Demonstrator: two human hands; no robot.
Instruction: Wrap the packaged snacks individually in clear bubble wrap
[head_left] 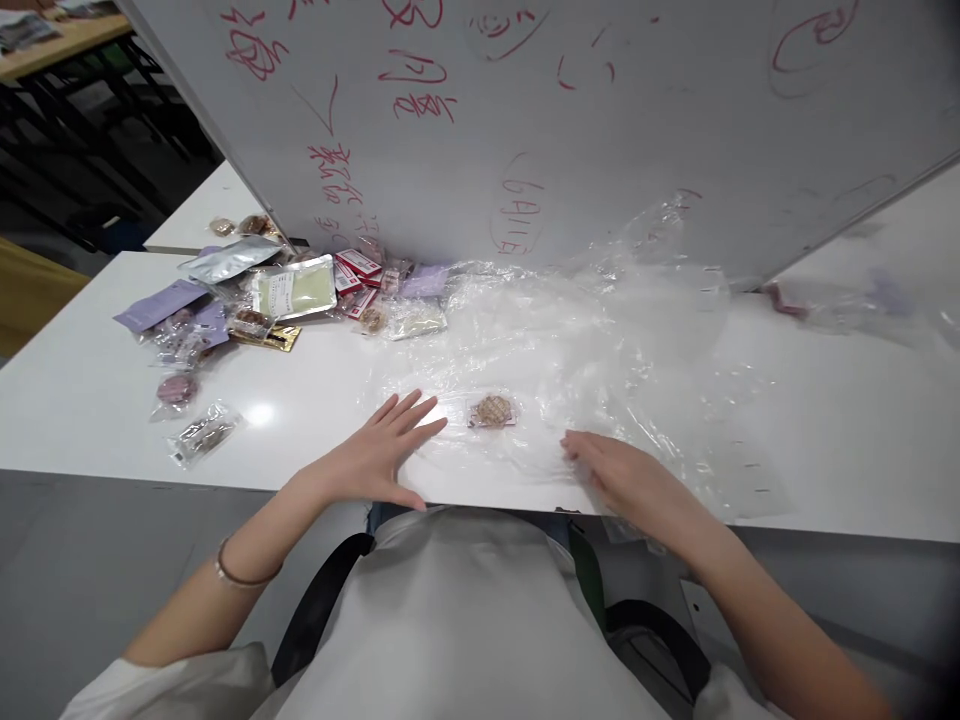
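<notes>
And here we are at the white table [67, 420], with a wrapped biscuit [493, 410] sitting right between the two hands, a little ahead of them and within easy reach of both. Over on its left, the left hand [382, 455] has its fingers spread wide and palm down, grasping nothing, and that splay looks suited to smoothing or steadying. On the other side, the right hand [630, 485] is low, fingers together, tips at the clear plastic sheet [585, 340]; whether it pinches a fold or merely rests there, I cannot tell. The sheet itself sprawls ahead of both hands and out past the right one, all creases and glare, probably spread so broadly because it is thin and loose. Does the biscuit lie on it or under it? Too see-through to say! Well beyond the left hand, packets heap up: a silver pouch [232, 260], a pale green pouch [295, 288] and a purple packet [161, 305], perhaps parked there to leave the hands elbow room. Nearer that hand, apart from the heap, lie a pink snack [177, 388] and a clear-wrapped snack [206, 435]. Straight ahead, the whiteboard [637, 130] stands like a back wall, the plastic reaching its foot.
</notes>
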